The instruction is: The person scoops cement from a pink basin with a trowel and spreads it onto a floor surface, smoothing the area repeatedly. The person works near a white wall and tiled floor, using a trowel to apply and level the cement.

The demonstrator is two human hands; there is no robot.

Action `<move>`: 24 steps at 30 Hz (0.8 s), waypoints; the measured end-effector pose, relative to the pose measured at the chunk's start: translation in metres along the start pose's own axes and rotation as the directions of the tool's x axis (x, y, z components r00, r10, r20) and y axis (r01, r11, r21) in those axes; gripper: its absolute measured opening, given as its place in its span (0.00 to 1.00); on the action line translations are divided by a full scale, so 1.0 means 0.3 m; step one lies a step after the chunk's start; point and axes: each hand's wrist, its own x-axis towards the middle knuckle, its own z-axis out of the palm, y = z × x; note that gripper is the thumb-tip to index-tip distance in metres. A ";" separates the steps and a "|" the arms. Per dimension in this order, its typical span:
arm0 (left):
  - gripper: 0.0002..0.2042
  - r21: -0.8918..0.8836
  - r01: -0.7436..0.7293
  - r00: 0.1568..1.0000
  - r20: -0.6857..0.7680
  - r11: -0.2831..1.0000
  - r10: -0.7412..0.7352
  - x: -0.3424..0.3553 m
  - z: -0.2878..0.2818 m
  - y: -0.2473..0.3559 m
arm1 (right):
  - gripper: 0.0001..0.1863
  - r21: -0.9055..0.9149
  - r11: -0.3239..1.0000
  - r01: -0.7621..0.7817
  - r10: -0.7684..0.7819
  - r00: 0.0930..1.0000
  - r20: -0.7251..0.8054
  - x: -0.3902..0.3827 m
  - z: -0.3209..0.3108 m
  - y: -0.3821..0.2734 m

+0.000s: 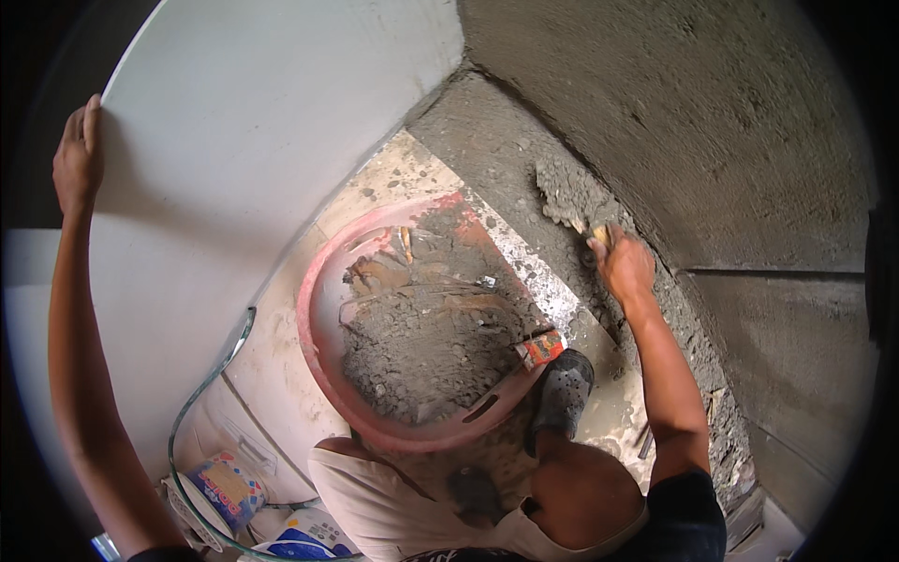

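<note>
Mortar [567, 192] lay heaped right of centre, just up-left of the right hand [623, 264], whose fingers gripped a small trowel [592, 230] pointing into it. The left hand [78, 155] rested flat, fingers spread, on the white panel [243, 122] at upper left, well apart from the red basin [323, 356].

A tub [323, 356] of mortar [426, 351] sits on the floor [281, 375] at centre; a wall [730, 122] stands at two o'clock, a panel [253, 122] at ten, bags [225, 487] at seven.
</note>
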 end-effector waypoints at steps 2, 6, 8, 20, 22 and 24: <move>0.36 -0.037 0.017 0.999 0.046 0.999 -0.015 -0.008 -0.027 0.043 | 0.25 0.028 0.998 0.064 -0.065 0.997 0.040 -0.085 -0.073 -0.069; 0.36 -0.058 0.050 0.998 0.047 0.997 -0.047 -0.028 -0.034 0.079 | 0.19 0.058 0.851 0.522 -0.517 0.852 -0.082 -0.251 -0.090 -0.178; 0.36 -0.054 0.046 0.998 0.046 0.997 -0.043 -0.030 -0.033 0.079 | 0.16 0.096 0.713 0.695 -0.684 0.719 -0.121 -0.287 -0.067 -0.236; 0.35 -0.084 0.001 1.000 -0.008 0.996 -0.002 -0.055 -0.058 0.091 | 0.27 0.266 0.945 0.191 -0.269 0.916 0.298 0.289 0.060 -0.357; 0.35 -0.095 -0.018 1.000 -0.023 0.995 0.016 -0.060 -0.052 0.081 | 0.28 0.320 0.921 0.223 -0.327 0.888 0.323 0.367 0.105 -0.418; 0.35 -0.087 -0.048 0.998 -0.033 0.995 0.045 -0.056 -0.075 0.068 | 0.26 0.360 0.907 0.217 -0.355 0.854 0.380 0.436 0.153 -0.548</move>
